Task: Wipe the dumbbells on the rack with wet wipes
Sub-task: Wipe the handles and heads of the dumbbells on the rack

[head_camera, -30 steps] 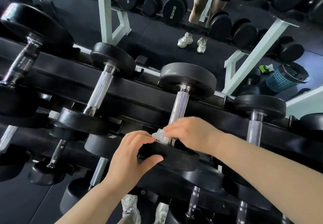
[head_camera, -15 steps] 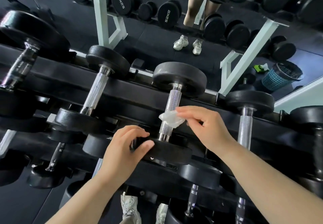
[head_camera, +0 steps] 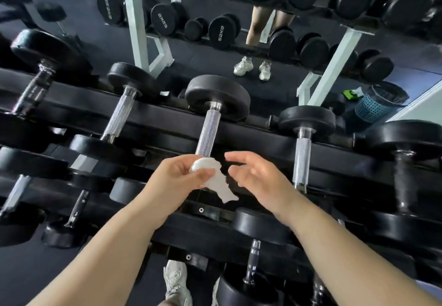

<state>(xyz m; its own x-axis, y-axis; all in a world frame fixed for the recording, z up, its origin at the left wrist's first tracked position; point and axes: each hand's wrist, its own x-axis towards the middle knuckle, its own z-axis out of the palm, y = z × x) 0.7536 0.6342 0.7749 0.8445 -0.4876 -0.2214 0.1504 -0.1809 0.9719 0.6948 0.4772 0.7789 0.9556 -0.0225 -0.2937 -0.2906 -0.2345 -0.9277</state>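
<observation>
Dark floor (head_camera: pixel 26 274) lies below a wall mirror (head_camera: pixel 210 66) reflecting a blue mesh bin (head_camera: pixel 380 106).

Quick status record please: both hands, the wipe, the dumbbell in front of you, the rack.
left hand: pinches crumpled wipe, tail hanging
right hand: open, beside wipe, holds nothing
dumbbell: lies across rack; handle's near end behind wipe, contact unclear
</observation>
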